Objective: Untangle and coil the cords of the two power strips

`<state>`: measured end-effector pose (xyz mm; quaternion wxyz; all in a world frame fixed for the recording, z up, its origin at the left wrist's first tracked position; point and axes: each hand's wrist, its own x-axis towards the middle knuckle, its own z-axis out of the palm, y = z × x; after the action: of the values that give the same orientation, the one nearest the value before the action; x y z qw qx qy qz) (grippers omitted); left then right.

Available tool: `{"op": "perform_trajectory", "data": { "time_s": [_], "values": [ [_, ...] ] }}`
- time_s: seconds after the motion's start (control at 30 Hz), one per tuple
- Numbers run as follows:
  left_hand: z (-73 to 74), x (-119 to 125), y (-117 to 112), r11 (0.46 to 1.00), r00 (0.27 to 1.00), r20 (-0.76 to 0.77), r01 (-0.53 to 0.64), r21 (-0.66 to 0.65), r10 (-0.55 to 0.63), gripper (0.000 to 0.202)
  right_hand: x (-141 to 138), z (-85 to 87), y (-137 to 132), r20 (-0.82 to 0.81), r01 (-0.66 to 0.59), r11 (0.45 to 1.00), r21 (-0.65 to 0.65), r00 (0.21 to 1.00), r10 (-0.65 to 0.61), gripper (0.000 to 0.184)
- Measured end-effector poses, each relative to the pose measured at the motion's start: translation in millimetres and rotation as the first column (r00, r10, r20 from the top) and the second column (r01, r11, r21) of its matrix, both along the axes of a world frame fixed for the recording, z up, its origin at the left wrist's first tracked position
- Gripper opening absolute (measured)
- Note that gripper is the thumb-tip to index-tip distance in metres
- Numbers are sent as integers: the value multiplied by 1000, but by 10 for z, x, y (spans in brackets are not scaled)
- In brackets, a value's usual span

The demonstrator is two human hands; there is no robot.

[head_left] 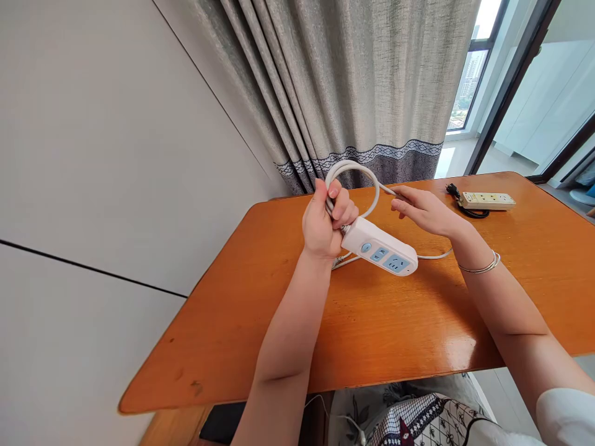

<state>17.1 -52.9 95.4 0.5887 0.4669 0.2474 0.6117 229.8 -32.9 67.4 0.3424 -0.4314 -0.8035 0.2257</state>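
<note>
My left hand [325, 220] is closed around the coiled white cable [357, 173] where it meets a white power strip [383, 248] with blue sockets. The strip hangs tilted just above the orange wooden table [372, 322]. A loop of cable rises above my fist. My right hand [421, 209] pinches the same cable a little to the right, fingers pressed together. More of the cable trails over the table behind my right wrist, which wears thin bangles.
A second, cream power strip [488, 200] with a black cord [467, 209] lies at the table's far right. A grey curtain [353, 80] hangs behind the table, a white wall [93, 155] stands to the left, and windows are at the right.
</note>
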Motion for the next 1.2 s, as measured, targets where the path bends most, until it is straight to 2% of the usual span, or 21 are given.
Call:
{"op": "perform_trajectory", "data": {
  "time_s": [0.17,0.37,0.47,0.53,0.6,0.7,0.8,0.87,0.93,1.03,1.2],
  "values": [
    [-34,4,13,997,994,-102,-34,75,41,53,-100,-29,-18,-250,-130,982,-135,964,93,43],
    [-15,-9,-39,994,986,-162,-25,108,42,55,-229,-122,27,-543,-292,923,-249,832,117,43],
    [-20,-23,-27,996,984,-171,-42,82,56,54,-220,-147,51,-615,-333,905,-265,781,108,47],
    [-36,-39,-5,995,987,-159,-21,100,36,53,-195,-148,56,-610,-345,902,-257,783,126,46],
    [-57,-54,12,990,985,-164,-30,139,53,52,-169,-142,56,-561,-329,913,-241,815,145,43],
    [-91,-65,23,966,958,-219,-136,218,184,49,-143,-132,52,-409,-235,951,-203,902,135,45],
    [-132,-77,53,916,928,-238,-195,350,288,47,-121,-113,43,-170,-77,993,-93,984,60,46],
    [-168,-98,108,876,911,-245,-202,438,332,48,-112,-91,26,39,33,999,27,999,-34,46],
    [-212,-133,192,851,894,-262,-206,482,364,51,-123,-64,-9,240,123,982,142,958,-155,49],
    [-287,-187,332,859,889,-279,-203,470,363,51,-191,-15,-103,444,189,953,236,852,-278,53],
    [-395,-192,448,870,888,-342,-117,479,308,56,-358,71,-297,609,128,952,279,743,-279,49]
  ]
}}
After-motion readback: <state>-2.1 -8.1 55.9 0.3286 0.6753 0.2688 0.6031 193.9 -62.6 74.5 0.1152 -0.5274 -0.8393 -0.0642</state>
